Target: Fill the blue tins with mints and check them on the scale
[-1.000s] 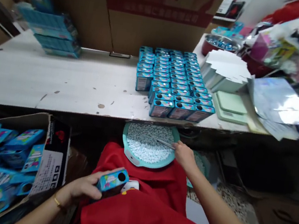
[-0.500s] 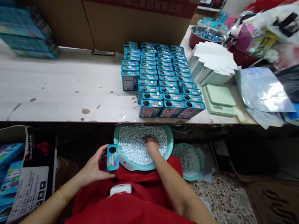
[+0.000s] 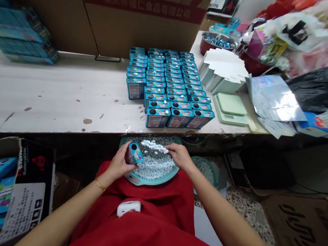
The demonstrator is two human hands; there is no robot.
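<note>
My left hand (image 3: 117, 165) grips a small blue box (image 3: 135, 153) with a round dark opening in its top, tilted over the left side of a teal basin (image 3: 141, 182). White pellets (image 3: 156, 168) fill the basin. Above them, my right hand (image 3: 179, 155) pinches the end of a scoop (image 3: 155, 147) heaped with pellets; the scoop itself is mostly hidden beneath its load. The heap's left end is close to the box, with a small gap between them. A few loose pellets show just below the scoop.
Rows of upright blue boxes (image 3: 156, 118) stand on the white table (image 3: 60, 101), some with pellets on top. Right of them are a pale green scale (image 3: 232, 109) and stacked white cards (image 3: 225, 66). A carton (image 3: 28, 201) of blue boxes sits lower left; a second pellet basin (image 3: 206, 168) lies right.
My right hand has risen out of the pellets with a loaded scoop. My left hand has brought the blue box up and right, over the basin. The camera view has shifted slightly.
</note>
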